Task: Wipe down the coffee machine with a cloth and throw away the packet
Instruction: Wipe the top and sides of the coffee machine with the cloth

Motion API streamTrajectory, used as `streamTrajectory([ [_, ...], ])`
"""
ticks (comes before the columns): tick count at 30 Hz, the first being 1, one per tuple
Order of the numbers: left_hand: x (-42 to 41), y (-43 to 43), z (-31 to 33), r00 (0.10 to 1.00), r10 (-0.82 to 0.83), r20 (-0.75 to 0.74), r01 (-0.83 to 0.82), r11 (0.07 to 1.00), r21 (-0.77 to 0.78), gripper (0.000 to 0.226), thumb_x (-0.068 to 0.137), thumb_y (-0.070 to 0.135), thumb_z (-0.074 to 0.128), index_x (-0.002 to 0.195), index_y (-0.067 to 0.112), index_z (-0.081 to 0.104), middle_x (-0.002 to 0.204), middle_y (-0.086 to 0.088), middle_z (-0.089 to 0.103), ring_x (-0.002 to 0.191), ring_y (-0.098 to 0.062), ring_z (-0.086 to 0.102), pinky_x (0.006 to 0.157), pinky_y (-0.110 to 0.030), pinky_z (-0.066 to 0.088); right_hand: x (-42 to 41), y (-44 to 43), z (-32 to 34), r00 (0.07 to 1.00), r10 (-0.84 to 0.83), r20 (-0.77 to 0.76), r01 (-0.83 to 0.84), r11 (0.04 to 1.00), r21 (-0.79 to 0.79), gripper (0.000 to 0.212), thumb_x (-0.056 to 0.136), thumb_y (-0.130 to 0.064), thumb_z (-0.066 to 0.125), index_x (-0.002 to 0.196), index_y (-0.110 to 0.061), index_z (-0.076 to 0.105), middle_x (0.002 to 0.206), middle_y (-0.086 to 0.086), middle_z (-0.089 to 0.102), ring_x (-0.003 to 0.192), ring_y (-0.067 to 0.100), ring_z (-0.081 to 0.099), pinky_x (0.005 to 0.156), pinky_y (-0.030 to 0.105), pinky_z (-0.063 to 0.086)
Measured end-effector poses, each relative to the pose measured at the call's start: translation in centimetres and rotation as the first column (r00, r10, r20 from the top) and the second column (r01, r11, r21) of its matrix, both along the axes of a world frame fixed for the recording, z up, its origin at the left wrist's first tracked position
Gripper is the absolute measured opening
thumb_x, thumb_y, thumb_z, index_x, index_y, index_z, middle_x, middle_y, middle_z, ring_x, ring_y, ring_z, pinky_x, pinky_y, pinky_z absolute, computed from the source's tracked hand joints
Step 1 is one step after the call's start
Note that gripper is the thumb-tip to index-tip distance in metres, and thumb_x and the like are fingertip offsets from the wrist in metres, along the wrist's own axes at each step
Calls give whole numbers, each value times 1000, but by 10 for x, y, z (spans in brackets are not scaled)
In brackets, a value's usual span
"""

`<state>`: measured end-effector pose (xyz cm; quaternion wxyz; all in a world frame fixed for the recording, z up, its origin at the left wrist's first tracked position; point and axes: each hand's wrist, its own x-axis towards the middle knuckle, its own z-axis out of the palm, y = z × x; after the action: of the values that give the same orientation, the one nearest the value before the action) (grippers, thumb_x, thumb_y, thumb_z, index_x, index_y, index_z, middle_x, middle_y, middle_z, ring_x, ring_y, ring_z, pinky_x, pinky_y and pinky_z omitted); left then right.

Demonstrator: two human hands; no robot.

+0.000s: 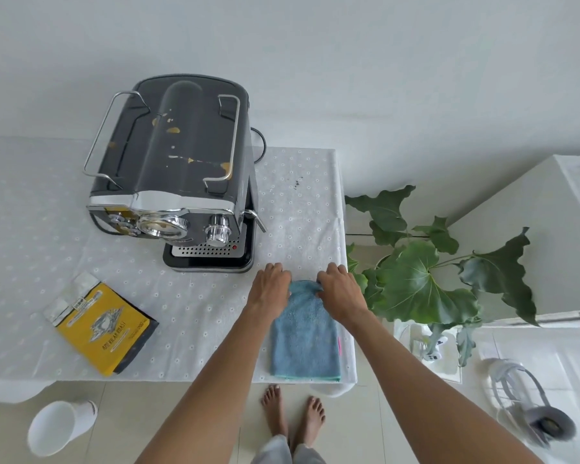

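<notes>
Both hands are resting on the far end of a folded blue microfibre cloth [304,333] lying near the table's front right corner. The left hand [271,287] is pressing palm-down with fingers curled at the cloth's far left corner; the right hand [340,289] is bunching the far right corner under bent fingers. Just beyond the left hand is sitting a dark grey and chrome coffee machine [175,169], its top spotted with brownish-yellow splashes. Well to the left of both hands is lying a flat yellow and black coffee packet [103,324] on the white dotted tablecloth [198,313]. To the right of the right hand, a leafy green plant [419,272] is crowding the table edge. Below left, a white bin [59,426] is standing on the floor.
</notes>
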<state>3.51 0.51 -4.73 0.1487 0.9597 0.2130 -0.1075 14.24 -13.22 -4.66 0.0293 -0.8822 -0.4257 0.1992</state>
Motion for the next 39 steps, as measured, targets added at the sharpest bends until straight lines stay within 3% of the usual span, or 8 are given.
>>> streamTrajectory([
  [4, -8, -1, 16, 998, 56, 23, -54, 995, -85, 23, 89, 23, 70, 110, 13, 66, 108, -3, 64, 102, -20, 54, 89, -32, 45, -2, -4, 11, 990, -71, -119, 72, 997, 7, 14, 97, -20, 64, 108, -13, 61, 102, 7, 68, 97, 29, 61, 93, 39, 46],
  [8, -22, -3, 47, 992, 121, 32, -109, 963, -245, 14, 86, 19, 72, 98, 14, 66, 98, -6, 70, 81, -18, 57, 69, -27, 39, -2, -12, 49, 968, -120, -222, 124, 992, 5, 12, 93, -16, 67, 105, -16, 65, 101, 9, 70, 87, 29, 67, 70, 36, 52],
  [11, -32, -6, 79, 986, 136, 93, -105, 953, -283, 11, 83, 19, 74, 92, 17, 68, 94, -4, 71, 83, -19, 62, 67, -26, 41, -2, -17, 86, 963, -86, -256, 100, 994, 41, 20, 90, -15, 69, 109, -17, 72, 108, 5, 72, 91, 24, 68, 79, 38, 57],
  [15, -51, -6, 127, 970, 153, 187, -87, 944, -319, 15, 80, 21, 77, 94, 17, 74, 90, 0, 72, 83, -15, 67, 71, -28, 53, -7, -29, 135, 968, -12, -251, 46, 990, 131, 23, 89, -19, 72, 112, -17, 75, 109, 3, 73, 98, 22, 68, 84, 31, 54],
  [20, -74, -1, 180, 926, 203, 319, -87, 936, -342, 14, 78, 22, 77, 92, 19, 76, 82, 3, 76, 72, -9, 69, 66, -24, 52, -19, -29, 195, 985, 76, -153, -32, 961, 274, 17, 89, -15, 69, 101, -20, 78, 97, -1, 76, 89, 18, 68, 81, 34, 57],
  [28, -94, 8, 271, 798, 208, 566, -116, 974, -194, 11, 83, 23, 75, 93, 18, 76, 74, 9, 71, 55, -1, 59, 57, -25, 51, -33, -12, 280, 998, 57, -7, -47, 880, 473, 20, 89, -15, 61, 100, -26, 74, 93, -6, 73, 87, 20, 61, 73, 37, 54],
  [32, -106, 19, 297, 770, 206, 604, -143, 978, -151, 10, 85, 24, 73, 94, 22, 76, 77, 9, 74, 58, -7, 65, 62, -31, 56, -51, 2, 301, 997, 40, 70, -71, 848, 525, 27, 91, -11, 53, 103, -25, 73, 94, -4, 71, 87, 21, 58, 68, 35, 50],
  [39, -133, 56, 317, 722, 240, 649, -158, 970, -184, 8, 85, 22, 73, 89, 28, 74, 76, 12, 72, 61, -10, 68, 62, -33, 58, -75, 34, 319, 994, 44, 98, -96, 777, 622, 24, 94, -12, 53, 104, -24, 72, 98, -6, 70, 90, 20, 59, 72, 38, 51],
])
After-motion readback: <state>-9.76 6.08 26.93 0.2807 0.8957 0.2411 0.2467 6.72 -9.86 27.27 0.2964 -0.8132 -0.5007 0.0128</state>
